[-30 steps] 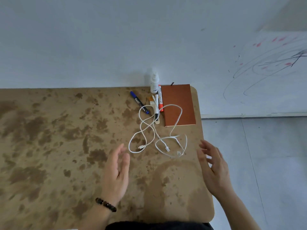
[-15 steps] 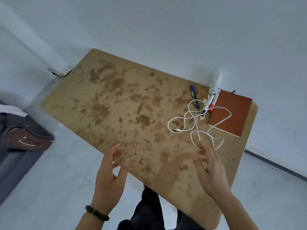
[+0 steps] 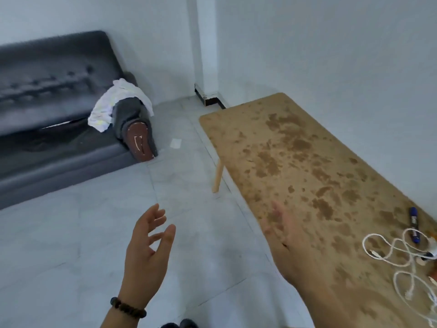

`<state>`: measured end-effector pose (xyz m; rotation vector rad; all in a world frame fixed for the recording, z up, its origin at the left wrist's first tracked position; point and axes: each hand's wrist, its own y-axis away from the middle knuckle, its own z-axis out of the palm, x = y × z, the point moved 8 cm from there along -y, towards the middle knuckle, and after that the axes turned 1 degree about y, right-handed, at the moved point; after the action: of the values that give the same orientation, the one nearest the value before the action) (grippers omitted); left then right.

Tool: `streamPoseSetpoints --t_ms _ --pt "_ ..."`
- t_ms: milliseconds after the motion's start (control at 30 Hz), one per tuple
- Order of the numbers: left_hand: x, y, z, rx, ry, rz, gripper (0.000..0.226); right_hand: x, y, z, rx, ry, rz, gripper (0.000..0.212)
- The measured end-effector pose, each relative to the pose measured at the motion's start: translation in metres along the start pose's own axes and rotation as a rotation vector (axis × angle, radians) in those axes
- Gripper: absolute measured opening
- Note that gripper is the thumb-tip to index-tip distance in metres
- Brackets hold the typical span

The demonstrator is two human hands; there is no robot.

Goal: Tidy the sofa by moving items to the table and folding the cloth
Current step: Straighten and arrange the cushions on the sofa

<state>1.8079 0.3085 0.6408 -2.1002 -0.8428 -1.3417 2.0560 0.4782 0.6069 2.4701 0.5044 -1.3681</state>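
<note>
A dark grey sofa (image 3: 54,91) stands at the far left against the wall. A crumpled white cloth (image 3: 113,102) hangs over its right armrest. The brown mottled table (image 3: 295,150) runs along the right wall. On its near right end lie a white cable (image 3: 387,254) and a blue marker (image 3: 414,223). My left hand (image 3: 147,254) is raised over the floor, empty, fingers spread. My right hand (image 3: 287,242) is blurred over the table's near edge, flat and empty.
Pale tiled floor (image 3: 94,233) lies between me and the sofa. A small white scrap (image 3: 175,143) lies on the floor near the armrest. A wooden table leg (image 3: 218,176) stands at the table's far left corner. A wall column (image 3: 205,43) juts out behind.
The view has swung left from the table toward the sofa. The sofa and cloth have come into sight; the notebook and bottle have left the frame. Both hands stayed empty.
</note>
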Motion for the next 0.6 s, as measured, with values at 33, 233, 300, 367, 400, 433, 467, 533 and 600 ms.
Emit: streamPoseSetpoints --t_ms 33,233,300,367,400,433,467,533,600 --pt "-0.016 -0.007 -0.029 0.049 0.008 -0.02 0.051 -0.018 -0.006 0.031 -0.033 -0.006 -0.019 0.05" --pt "-0.082 -0.041 -0.175 0.246 -0.009 -0.113 0.047 -0.119 -0.045 0.188 -0.236 0.042 -0.183 0.059" --pt "-0.093 -0.059 -0.21 0.276 -0.028 -0.123 0.047 -0.149 -0.059 0.222 -0.248 0.027 -0.228 0.058" --pt "-0.109 -0.078 -0.236 0.303 -0.047 -0.138 0.046 -0.169 -0.074 0.254 -0.277 0.016 -0.245 0.057" --pt "-0.117 -0.089 -0.248 0.317 -0.052 -0.147 0.045 -0.175 -0.082 0.27 -0.293 0.019 -0.252 0.057" --pt "-0.126 -0.101 -0.257 0.33 -0.057 -0.157 0.045 -0.179 -0.092 0.286 -0.307 0.028 -0.261 0.057" --pt "-0.135 -0.112 -0.265 0.339 -0.059 -0.17 0.045 -0.181 -0.101 0.301 -0.321 0.033 -0.265 0.057" --pt "-0.153 -0.137 -0.278 0.349 -0.059 -0.205 0.047 -0.185 -0.125 0.334 -0.344 0.028 -0.253 0.056" --pt "-0.169 -0.166 -0.295 0.359 -0.08 -0.235 0.05 -0.194 -0.153 0.371 -0.367 0.007 -0.233 0.055"
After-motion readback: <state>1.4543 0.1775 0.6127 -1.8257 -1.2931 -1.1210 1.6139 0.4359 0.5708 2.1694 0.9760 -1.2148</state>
